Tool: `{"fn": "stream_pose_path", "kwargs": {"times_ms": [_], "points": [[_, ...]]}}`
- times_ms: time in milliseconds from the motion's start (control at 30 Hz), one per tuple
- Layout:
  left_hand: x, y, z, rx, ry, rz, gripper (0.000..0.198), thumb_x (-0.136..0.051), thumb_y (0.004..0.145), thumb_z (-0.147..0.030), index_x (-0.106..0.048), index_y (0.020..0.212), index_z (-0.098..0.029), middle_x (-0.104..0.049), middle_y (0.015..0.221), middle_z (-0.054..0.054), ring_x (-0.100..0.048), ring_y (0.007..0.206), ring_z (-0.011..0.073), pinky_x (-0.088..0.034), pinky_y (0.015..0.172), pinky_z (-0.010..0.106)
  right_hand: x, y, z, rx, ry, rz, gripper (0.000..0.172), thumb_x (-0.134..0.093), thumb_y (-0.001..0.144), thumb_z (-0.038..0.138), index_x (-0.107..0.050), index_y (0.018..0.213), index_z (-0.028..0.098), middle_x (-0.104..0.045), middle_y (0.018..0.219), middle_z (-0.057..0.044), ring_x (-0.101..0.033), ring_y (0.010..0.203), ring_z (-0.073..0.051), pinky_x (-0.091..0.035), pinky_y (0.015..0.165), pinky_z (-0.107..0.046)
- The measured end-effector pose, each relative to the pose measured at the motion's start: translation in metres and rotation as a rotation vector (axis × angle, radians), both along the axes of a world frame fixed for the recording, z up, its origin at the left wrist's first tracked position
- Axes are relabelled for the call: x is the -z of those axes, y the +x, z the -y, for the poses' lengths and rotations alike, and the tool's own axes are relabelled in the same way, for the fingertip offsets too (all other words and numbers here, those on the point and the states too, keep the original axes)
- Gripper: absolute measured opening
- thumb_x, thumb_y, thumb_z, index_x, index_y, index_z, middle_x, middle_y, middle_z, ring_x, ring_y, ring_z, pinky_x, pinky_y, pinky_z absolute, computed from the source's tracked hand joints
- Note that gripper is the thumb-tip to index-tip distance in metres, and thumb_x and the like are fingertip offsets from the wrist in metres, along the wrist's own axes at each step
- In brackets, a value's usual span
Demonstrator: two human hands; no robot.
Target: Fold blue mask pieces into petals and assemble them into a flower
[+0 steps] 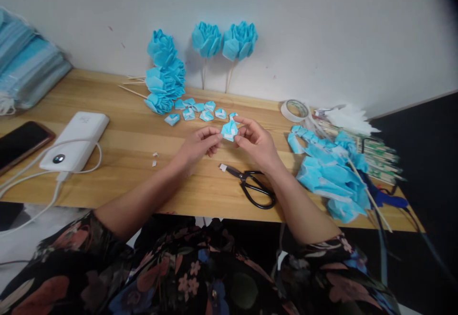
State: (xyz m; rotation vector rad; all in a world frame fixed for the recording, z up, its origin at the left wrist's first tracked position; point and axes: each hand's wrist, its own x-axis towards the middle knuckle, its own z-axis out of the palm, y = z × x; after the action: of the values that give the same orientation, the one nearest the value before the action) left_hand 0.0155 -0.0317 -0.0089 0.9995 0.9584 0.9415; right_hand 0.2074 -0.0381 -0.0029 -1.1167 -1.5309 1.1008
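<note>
Above the middle of the table, a small folded blue petal (229, 131) with white tape on it is held between my two hands. My left hand (201, 146) pinches its left edge between thumb and fingers. On the other side, my right hand (256, 141) grips the right edge, its index finger reaching over the top. Black-handled scissors (258, 194) lie just below my right hand, with a bit of white tape (223, 167) at the blade tip. Behind the hands, several similar folded petals (206, 115) are spread on the wood.
Finished blue flowers (164, 83) on sticks are stacked at the back, and two upright flowers (240, 41) lean by the wall. A tape roll (286, 110) and a heap of blue pieces (325, 176) are right. A power bank (80, 133), phone (23, 144) and packed masks (28, 62) are left.
</note>
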Motion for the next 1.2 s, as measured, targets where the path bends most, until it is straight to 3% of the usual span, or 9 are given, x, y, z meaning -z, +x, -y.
{"fn": "stream_pose_path", "kwargs": {"times_ms": [900, 1200], "points": [[-0.0001, -0.001, 0.0002, -0.002, 0.062, -0.034, 0.02, -0.072, 0.078, -0.033, -0.06, 0.074, -0.017, -0.058, 0.063, -0.003, -0.048, 0.053, 0.0068, -0.039, 0.054, 0.022, -0.0005, 0.0005, 0.0007, -0.02, -0.031, -0.019, 0.046, -0.065, 0.083, 0.028, -0.06, 0.128, 0.026, -0.061, 0.082, 0.003, -0.055, 0.071, -0.012, -0.048, 0.072, -0.031], [0.0011, -0.0014, -0.0005, 0.013, 0.058, -0.03, 0.02, -0.072, 0.078, -0.033, -0.06, 0.074, -0.017, -0.058, 0.063, -0.003, -0.048, 0.053, 0.0068, -0.038, 0.054, 0.022, 0.0003, 0.0021, 0.0011, -0.028, -0.059, -0.095, 0.046, -0.072, 0.084, 0.041, -0.062, 0.128, 0.029, -0.062, 0.093, 0.0, -0.06, 0.082, -0.015, -0.056, 0.076, -0.031]]}}
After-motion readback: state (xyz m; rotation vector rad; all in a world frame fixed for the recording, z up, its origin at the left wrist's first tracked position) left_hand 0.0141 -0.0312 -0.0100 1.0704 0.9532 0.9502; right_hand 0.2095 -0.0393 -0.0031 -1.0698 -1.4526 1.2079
